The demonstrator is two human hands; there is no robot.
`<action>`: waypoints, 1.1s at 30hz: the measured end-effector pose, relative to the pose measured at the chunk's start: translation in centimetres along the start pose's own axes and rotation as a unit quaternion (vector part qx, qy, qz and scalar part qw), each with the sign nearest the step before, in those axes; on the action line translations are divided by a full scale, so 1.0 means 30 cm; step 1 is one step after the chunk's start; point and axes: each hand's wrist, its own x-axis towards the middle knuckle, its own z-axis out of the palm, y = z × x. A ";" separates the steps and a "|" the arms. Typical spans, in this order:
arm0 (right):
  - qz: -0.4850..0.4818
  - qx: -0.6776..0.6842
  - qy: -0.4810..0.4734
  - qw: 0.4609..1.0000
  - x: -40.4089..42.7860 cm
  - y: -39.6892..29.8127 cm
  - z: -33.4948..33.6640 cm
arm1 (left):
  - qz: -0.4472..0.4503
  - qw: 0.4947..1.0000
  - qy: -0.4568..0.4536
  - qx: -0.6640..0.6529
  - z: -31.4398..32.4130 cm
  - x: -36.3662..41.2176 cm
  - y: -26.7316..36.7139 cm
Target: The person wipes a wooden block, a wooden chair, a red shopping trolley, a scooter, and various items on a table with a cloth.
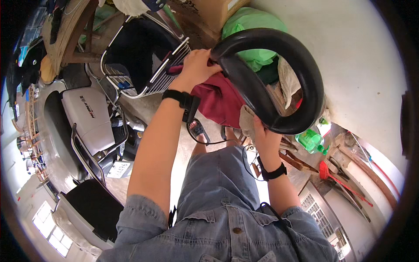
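Note:
Both my hands hold a D-shaped black ring, like an inflated rubber tube (pixel 306 65), raised in front of me near the wall. My left hand (pixel 200 67) grips its left corner, where the straight and curved parts meet. At the lower corner, my right hand (pixel 266 129) has its fingers around the tube, partly hidden behind it. A beige cloth (pixel 247 121) lies against the fingers of my right hand. Dark red fabric (pixel 219 100) hangs below and behind the ring, between my hands; what bears it is hidden.
A metal wire basket (pixel 155 86) with a black lining stands at left, beside a parked scooter (pixel 88 118). Behind the ring are a green plastic bag (pixel 252 19) and a cardboard box (pixel 216 13). A green pump bottle (pixel 311 140) and a red brush (pixel 324 170) are at right.

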 end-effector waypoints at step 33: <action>0.247 0.334 0.060 0.907 0.354 0.161 -0.070 | -0.458 0.860 0.167 -0.148 0.210 -0.769 -0.226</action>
